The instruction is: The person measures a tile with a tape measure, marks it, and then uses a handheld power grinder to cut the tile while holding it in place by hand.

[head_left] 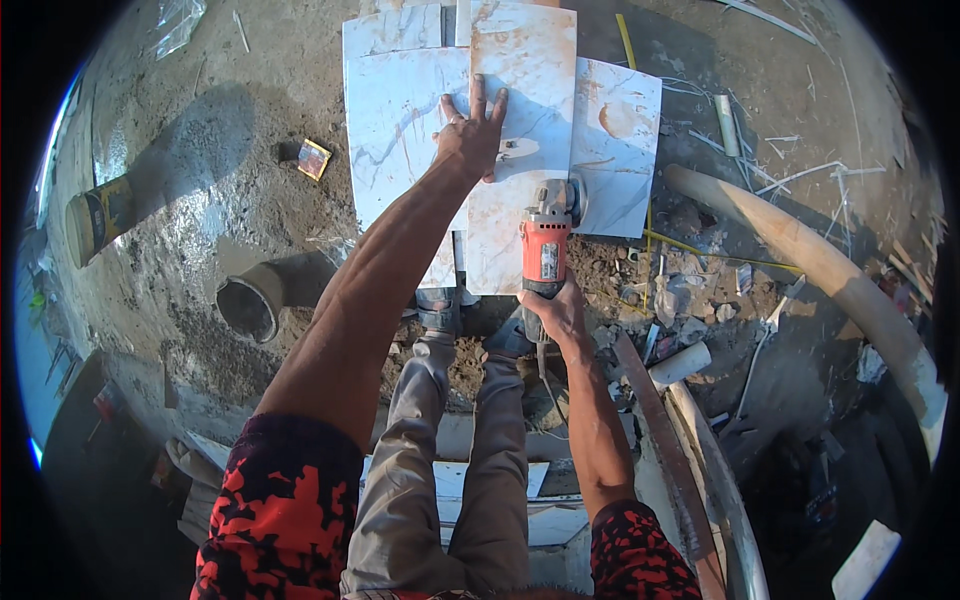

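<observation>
My left hand point(472, 135) lies with spread fingers on a long white marble-patterned tile point(522, 60) smeared with brown dirt. It sits across that tile's left edge, over a wider tile point(400, 130) beneath. In my right hand point(560, 310) is a red and grey angle grinder point(547, 240), gripped by its rear end with the cable hanging below. The grinder's head is at the right edge of the long tile, above another stained tile point(620, 140). Whether its disc touches the tile cannot be made out.
Left of the tiles stand a bucket point(98, 220) and a round grey container point(250, 303); a small packet point(313, 159) lies nearby. To the right are a long curved pole point(800, 245), a white pipe piece point(680, 364), yellow strips point(625, 40) and rubble. My feet stand just below the tiles.
</observation>
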Action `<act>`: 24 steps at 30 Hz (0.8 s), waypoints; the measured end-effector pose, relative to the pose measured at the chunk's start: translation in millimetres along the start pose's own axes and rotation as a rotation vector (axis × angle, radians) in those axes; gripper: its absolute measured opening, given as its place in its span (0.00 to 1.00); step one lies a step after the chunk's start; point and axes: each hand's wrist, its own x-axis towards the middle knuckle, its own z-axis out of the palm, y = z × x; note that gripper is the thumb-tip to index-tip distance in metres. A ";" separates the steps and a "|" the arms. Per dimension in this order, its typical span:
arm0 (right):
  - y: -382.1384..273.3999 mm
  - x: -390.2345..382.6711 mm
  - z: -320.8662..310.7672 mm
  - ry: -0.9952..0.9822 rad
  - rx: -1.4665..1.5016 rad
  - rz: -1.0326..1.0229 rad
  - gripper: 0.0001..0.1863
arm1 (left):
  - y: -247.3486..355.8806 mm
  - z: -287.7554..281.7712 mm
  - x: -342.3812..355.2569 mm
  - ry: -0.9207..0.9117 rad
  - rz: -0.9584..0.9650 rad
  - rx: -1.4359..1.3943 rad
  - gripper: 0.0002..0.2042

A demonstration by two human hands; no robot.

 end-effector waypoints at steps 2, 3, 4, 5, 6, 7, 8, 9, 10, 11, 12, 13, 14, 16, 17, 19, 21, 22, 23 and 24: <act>7.1 -6.1 0.6 -0.012 -0.001 0.027 0.33 | -1.5 1.6 0.2 -0.003 0.004 -0.007 0.65; 9.7 -7.0 0.5 -0.011 -0.002 0.026 0.33 | -1.2 1.6 0.6 0.016 0.001 0.012 0.65; 12.1 -7.6 0.4 -0.010 -0.013 0.020 0.34 | -1.1 1.6 0.9 0.035 -0.002 0.032 0.65; 14.4 -7.7 0.1 -0.010 -0.024 0.014 0.34 | -0.5 1.5 1.3 0.036 -0.002 0.032 0.65; 12.4 -6.7 0.6 -0.010 -0.024 0.014 0.34 | 1.5 -1.0 -0.4 0.016 0.002 0.023 0.65; 10.3 -4.0 1.1 0.011 -0.023 0.007 0.34 | 2.9 -3.1 -1.7 -0.004 0.005 0.014 0.65; 8.1 -1.5 1.4 0.032 -0.022 0.000 0.34 | 3.3 -3.9 -2.0 -0.004 0.006 0.014 0.65; 3.3 0.2 2.3 0.032 -0.020 0.000 0.34 | 2.7 -3.8 -1.9 -0.003 0.002 0.022 0.65; -2.5 1.6 2.9 0.028 -0.018 0.013 0.34 | 2.1 -3.3 -1.7 -0.002 -0.002 0.030 0.65; -4.8 2.0 3.5 0.025 -0.015 0.027 0.34 | 0.0 -1.5 -1.6 -0.003 -0.002 0.031 0.65; -1.9 2.2 2.2 0.027 -0.017 0.027 0.34 | -1.5 -1.2 -0.8 0.018 0.006 0.029 0.65; 4.5 2.5 0.9 0.023 -0.024 0.006 0.34 | -1.9 -0.8 0.2 0.039 0.014 0.026 0.65; 9.0 2.0 -0.5 0.018 -0.031 -0.014 0.35 | 0.0 0.0 1.4 0.041 0.016 0.024 0.65; 14.7 -3.7 1.1 0.015 -0.026 0.002 0.35 | 1.9 -1.0 -0.4 -0.010 0.002 0.010 0.65; 17.3 -5.5 1.5 0.014 -0.022 0.017 0.35 | 1.8 -2.2 -0.6 -0.011 0.000 0.011 0.65; 12.6 -5.6 2.3 0.010 -0.029 0.007 0.35 | 0.4 -3.6 -0.5 -0.024 -0.004 0.006 0.65; 8.0 -4.6 2.3 0.011 -0.008 0.014 0.35 | 0.6 -3.2 -0.6 -0.013 -0.001 0.013 0.65; 7.5 -2.3 2.9 0.012 -0.009 0.013 0.35 | 1.4 -2.4 -0.6 -0.003 0.003 0.018 0.65; 7.1 1.2 4.2 0.025 0.023 -0.017 0.34 | 1.3 -1.5 -1.0 -0.002 0.004 0.017 0.65; 7.6 3.4 3.9 0.038 0.053 -0.047 0.34 | 1.2 -1.2 -1.0 0.007 0.008 0.026 0.65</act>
